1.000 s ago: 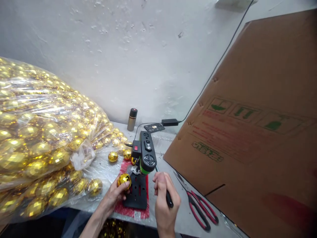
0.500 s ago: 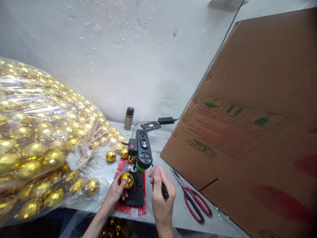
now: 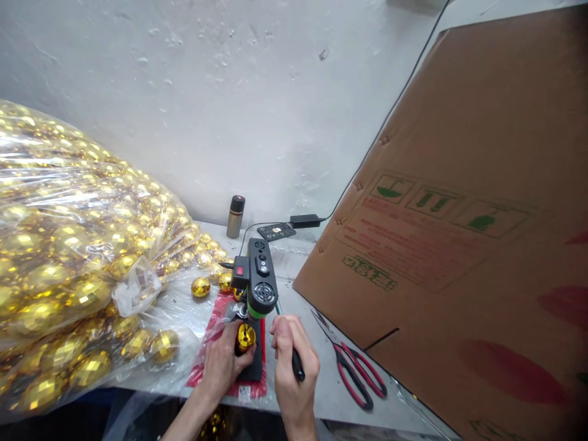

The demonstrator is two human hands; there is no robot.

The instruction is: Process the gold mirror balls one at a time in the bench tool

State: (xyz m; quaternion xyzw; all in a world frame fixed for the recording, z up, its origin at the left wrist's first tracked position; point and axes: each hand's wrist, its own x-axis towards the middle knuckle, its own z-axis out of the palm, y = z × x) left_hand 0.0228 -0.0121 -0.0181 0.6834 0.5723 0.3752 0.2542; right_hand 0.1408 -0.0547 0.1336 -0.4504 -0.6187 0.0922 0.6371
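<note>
My left hand (image 3: 221, 366) is closed around a gold faceted ball (image 3: 247, 335), just under the head of a small black bench drill press (image 3: 263, 272). A dark mark shows on the ball's upper side; whether it touches the bit is hidden by the drill head. My right hand (image 3: 297, 358) grips the black-ended lever (image 3: 298, 366) at the press's right side. Below the ball lies the black base plate (image 3: 252, 371), partly covered by my left hand. Red plastic wrap (image 3: 222, 306) spreads under the base.
A large clear bag (image 3: 87, 202) of gold balls fills the left side. One loose ball (image 3: 200, 287) lies near the press. Red-handled scissors (image 3: 361, 373) lie right of my right hand, beside a big cardboard box (image 3: 441, 153). A bottle (image 3: 236, 217) and power adapter (image 3: 305, 221) stand behind.
My left hand has moved right and turned over the ball, which now sits more directly below the drill head with a dark mark facing up. My right hand keeps hold of the lever.
</note>
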